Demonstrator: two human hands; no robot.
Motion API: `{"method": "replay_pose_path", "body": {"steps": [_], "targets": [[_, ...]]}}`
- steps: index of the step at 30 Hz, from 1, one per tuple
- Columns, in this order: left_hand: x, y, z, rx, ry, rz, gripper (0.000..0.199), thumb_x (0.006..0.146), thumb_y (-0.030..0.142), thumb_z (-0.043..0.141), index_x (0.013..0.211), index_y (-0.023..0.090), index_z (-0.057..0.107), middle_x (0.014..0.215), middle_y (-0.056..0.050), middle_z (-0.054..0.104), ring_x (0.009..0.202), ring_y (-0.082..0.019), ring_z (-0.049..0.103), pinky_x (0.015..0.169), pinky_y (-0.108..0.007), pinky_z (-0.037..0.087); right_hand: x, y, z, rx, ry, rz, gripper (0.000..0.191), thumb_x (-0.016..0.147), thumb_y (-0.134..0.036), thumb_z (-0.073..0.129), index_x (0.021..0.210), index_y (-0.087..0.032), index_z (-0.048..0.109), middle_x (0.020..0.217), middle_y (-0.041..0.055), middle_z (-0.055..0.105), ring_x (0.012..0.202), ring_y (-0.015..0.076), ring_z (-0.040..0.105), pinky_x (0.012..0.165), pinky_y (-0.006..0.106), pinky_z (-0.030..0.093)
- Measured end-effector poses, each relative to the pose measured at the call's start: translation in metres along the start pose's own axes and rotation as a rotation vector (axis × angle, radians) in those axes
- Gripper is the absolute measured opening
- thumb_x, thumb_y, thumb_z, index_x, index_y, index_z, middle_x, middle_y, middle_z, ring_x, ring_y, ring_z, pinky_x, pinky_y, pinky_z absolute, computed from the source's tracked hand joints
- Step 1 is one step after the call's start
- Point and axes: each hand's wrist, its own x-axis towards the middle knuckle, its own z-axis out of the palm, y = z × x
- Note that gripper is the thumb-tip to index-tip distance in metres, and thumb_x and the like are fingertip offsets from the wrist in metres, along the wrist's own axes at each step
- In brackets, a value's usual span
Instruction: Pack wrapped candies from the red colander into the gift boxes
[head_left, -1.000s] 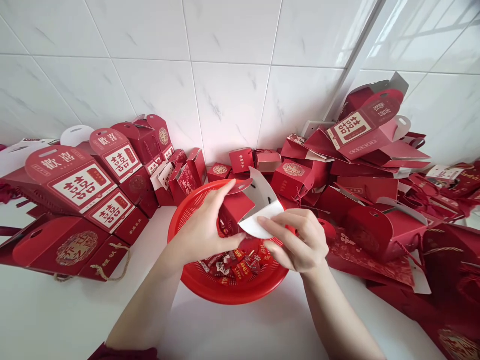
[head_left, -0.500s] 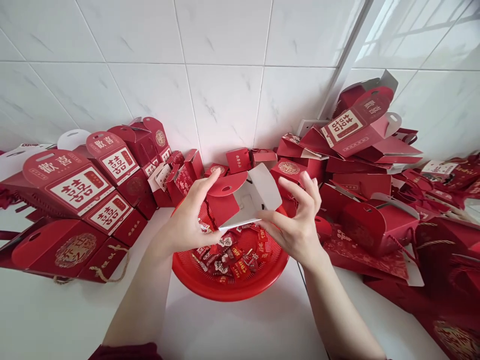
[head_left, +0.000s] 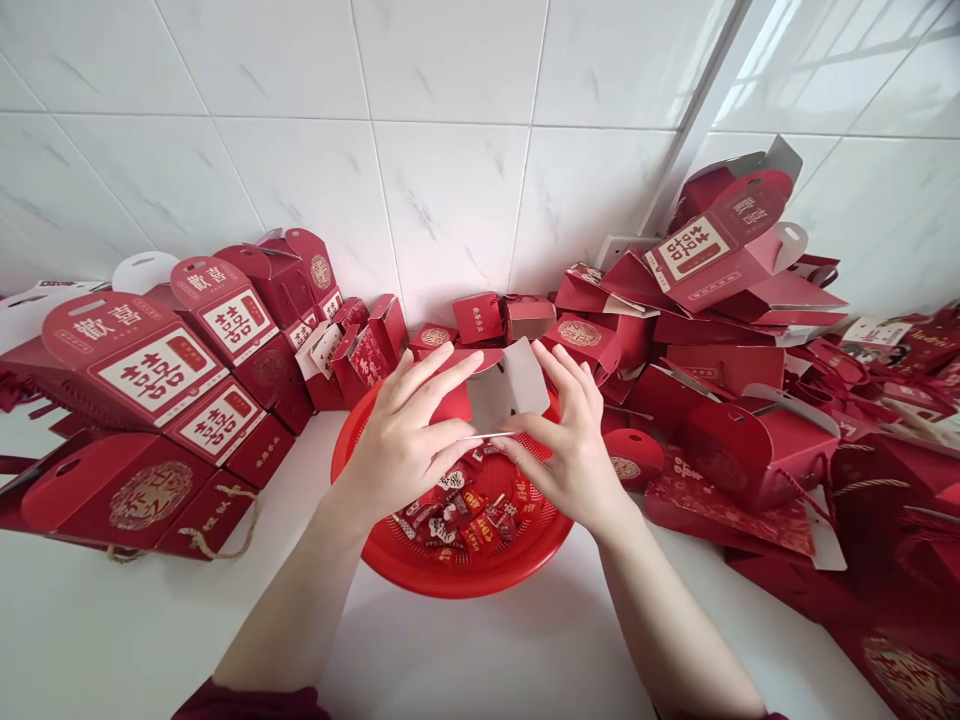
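A small red box with a pale grey inside (head_left: pixel 510 385) is held above a round red basket (head_left: pixel 465 583). My left hand (head_left: pixel 409 430) grips its left side, thumb and fingertips at the near edge and over the red flap. On the right side, my right hand (head_left: pixel 566 435) has its thumb and index finger at the near edge, the other fingers behind the pale flap. Red and white wrapped packets (head_left: pixel 480 515) lie in the basket under the hands. Part of the box is hidden by my left fingers.
Red gift boxes (head_left: pixel 161 375) are stacked at the left. Smaller red boxes (head_left: pixel 478 318) stand along the tiled wall (head_left: pixel 450 200). A large heap of red boxes and bags (head_left: pixel 757 440) fills the right side of the white table (head_left: pixel 480 655).
My left hand has moved right, its fingers now over the box's red flap. My right hand has shifted slightly left, and the box has tilted and sits a little higher.
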Motion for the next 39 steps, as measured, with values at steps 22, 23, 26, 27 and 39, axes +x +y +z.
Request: {"method": "replay_pose_path", "body": {"steps": [22, 23, 26, 27, 39], "targets": [[-0.003, 0.005, 0.01, -0.017, 0.042, 0.132, 0.019, 0.089, 0.032, 0.067, 0.107, 0.029, 0.075, 0.152, -0.003, 0.048, 0.142, -0.027, 0.042, 0.116, -0.049, 0.043, -0.002, 0.002, 0.012, -0.011, -0.092, 0.415, 0.038, 0.094, -0.02, 0.041, 0.056, -0.021, 0.042, 0.084, 0.0054, 0.067, 0.095, 0.0258, 0.06, 0.073, 0.038, 0.041], [-0.003, 0.005, 0.01, -0.018, 0.045, 0.126, 0.023, 0.089, 0.035, 0.068, 0.11, 0.03, 0.074, 0.153, -0.003, 0.047, 0.142, -0.029, 0.041, 0.115, -0.049, 0.043, -0.003, 0.002, 0.013, -0.014, -0.114, 0.431, 0.039, 0.095, -0.021, 0.04, 0.055, -0.021, 0.039, 0.077, 0.0043, 0.064, 0.088, 0.0242, 0.06, 0.07, 0.036, 0.04], [-0.003, 0.004, 0.007, -0.004, 0.095, 0.078, 0.03, 0.089, 0.039, 0.067, 0.117, 0.031, 0.07, 0.153, -0.003, 0.046, 0.141, -0.031, 0.043, 0.113, -0.048, 0.045, -0.003, 0.001, 0.013, -0.01, -0.161, 0.456, 0.045, 0.097, -0.026, 0.039, 0.053, -0.021, 0.029, 0.064, 0.0021, 0.055, 0.072, 0.0198, 0.055, 0.063, 0.033, 0.034], [-0.003, 0.004, 0.007, 0.0, 0.105, 0.058, 0.034, 0.089, 0.038, 0.067, 0.122, 0.031, 0.068, 0.153, -0.004, 0.046, 0.14, -0.031, 0.044, 0.113, -0.048, 0.045, -0.003, 0.0, 0.013, -0.012, -0.162, 0.455, 0.046, 0.097, -0.027, 0.039, 0.053, -0.021, 0.027, 0.061, 0.0017, 0.053, 0.068, 0.0188, 0.053, 0.061, 0.033, 0.033], [-0.007, 0.013, 0.008, -0.077, -0.027, -0.3, 0.099, 0.083, 0.056, 0.07, 0.159, 0.027, 0.013, 0.15, -0.012, 0.05, 0.121, -0.029, 0.063, 0.089, -0.032, 0.057, -0.003, -0.003, 0.008, -0.019, -0.061, 0.41, 0.047, 0.097, -0.026, 0.041, 0.054, -0.021, 0.023, 0.055, -0.0011, 0.043, 0.055, 0.0143, 0.042, 0.058, 0.031, 0.03]]}}
